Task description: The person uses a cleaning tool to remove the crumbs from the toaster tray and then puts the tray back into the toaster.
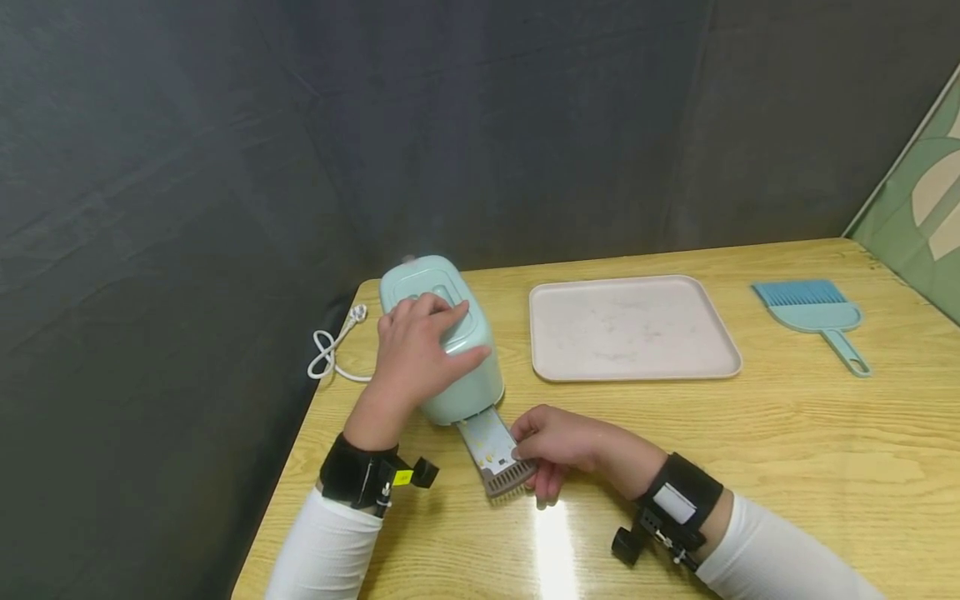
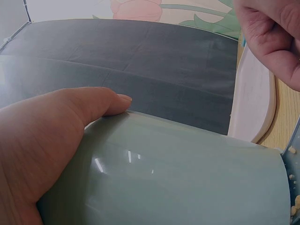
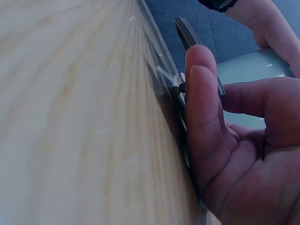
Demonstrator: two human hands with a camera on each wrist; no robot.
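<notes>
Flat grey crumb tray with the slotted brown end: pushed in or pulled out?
Out, at least partway: the flat grey crumb tray juts from the glossy pale-green toaster, yellow crumbs showing on it. Any part remaining inside is hidden.

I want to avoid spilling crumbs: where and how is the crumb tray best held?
Probably by the grey slotted front end of the crumb tray, from the near side: it juts out of the toaster toward the person, leaving an edge to pinch. Keep it level, since crumbs lie on its flat top.

A wooden table (image 1: 787, 450) carries toaster (image 1: 467, 390), cord (image 1: 328, 353), tray (image 1: 630, 329), brush (image 1: 813, 313).
</notes>
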